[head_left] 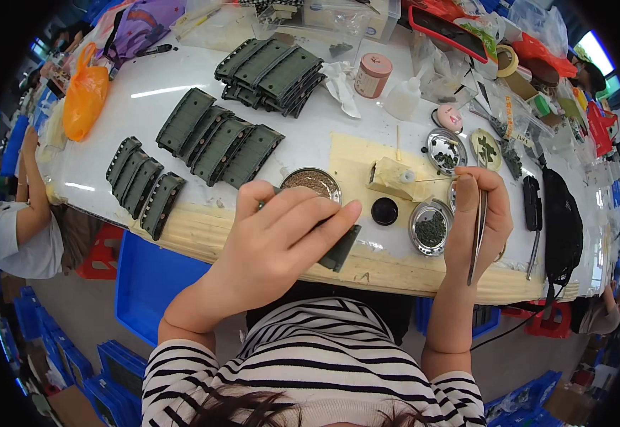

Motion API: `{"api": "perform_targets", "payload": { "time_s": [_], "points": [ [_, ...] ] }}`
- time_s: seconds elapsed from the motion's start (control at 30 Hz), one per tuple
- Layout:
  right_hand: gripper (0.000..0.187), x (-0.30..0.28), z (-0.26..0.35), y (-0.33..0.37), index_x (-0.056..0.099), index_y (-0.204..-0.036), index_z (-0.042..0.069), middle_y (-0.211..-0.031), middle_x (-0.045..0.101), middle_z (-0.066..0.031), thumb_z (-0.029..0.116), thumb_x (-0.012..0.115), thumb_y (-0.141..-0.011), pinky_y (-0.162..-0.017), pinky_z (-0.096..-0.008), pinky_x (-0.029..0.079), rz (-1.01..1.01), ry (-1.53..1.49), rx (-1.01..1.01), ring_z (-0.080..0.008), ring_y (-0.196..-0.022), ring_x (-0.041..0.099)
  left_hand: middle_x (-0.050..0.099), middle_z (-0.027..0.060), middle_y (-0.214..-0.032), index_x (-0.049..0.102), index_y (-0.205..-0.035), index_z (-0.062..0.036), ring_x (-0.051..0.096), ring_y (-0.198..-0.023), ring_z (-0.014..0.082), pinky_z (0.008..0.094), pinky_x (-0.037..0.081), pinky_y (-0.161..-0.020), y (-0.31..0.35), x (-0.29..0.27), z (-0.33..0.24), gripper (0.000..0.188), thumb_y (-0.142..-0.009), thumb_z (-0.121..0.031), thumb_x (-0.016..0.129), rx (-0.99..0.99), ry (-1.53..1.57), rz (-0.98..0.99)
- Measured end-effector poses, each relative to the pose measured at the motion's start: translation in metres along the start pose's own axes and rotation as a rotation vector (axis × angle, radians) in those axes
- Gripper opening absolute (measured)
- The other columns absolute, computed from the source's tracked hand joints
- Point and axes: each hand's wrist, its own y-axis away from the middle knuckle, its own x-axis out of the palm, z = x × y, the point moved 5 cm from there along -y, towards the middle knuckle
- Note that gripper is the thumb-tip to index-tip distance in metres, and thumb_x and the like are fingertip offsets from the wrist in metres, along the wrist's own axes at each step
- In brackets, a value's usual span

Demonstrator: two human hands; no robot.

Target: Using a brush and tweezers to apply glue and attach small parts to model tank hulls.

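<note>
My left hand [271, 231] is closed round a dark green panel [343, 250], whose end sticks out below the fingers near the table's front edge. Most of that panel is hidden behind the hand. To its right, my right hand [493, 213] grips metal tweezers [477, 245], tips pointing down. Beside the right hand lies a round metal dish [412, 235] holding small dark green bits [432, 229]. Behind the left hand is a dish of brown grains [310, 178], partly covered. A small round black pot [384, 211] sits between the hands.
Stacked green panels [271, 71] stand at the back, with more panels [217, 142] lying in rows leftward. A tape-wrapped block [393, 178], pink tin [372, 75], squeeze bottle [403, 99] and black pouch [564, 224] crowd the right. A blue bin [153, 281] is below the table.
</note>
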Motion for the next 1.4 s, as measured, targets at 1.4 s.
{"api": "perform_targets", "payload": {
  "time_s": [1.4],
  "points": [
    [0.020, 0.017, 0.002, 0.002, 0.070, -0.093, 0.003, -0.074, 0.062, -0.0064, 0.001, 0.074, -0.074, -0.073, -0.0325, 0.045, 0.084, 0.423, -0.365, -0.0246, -0.079, 0.055, 0.065, 0.0125, -0.098, 0.061, -0.111, 0.0035, 0.063, -0.086, 0.0276, 0.0325, 0.049, -0.078, 0.128, -0.051, 0.127, 0.050, -0.067, -0.012, 0.080, -0.904, 0.065, -0.116]
  ]
}}
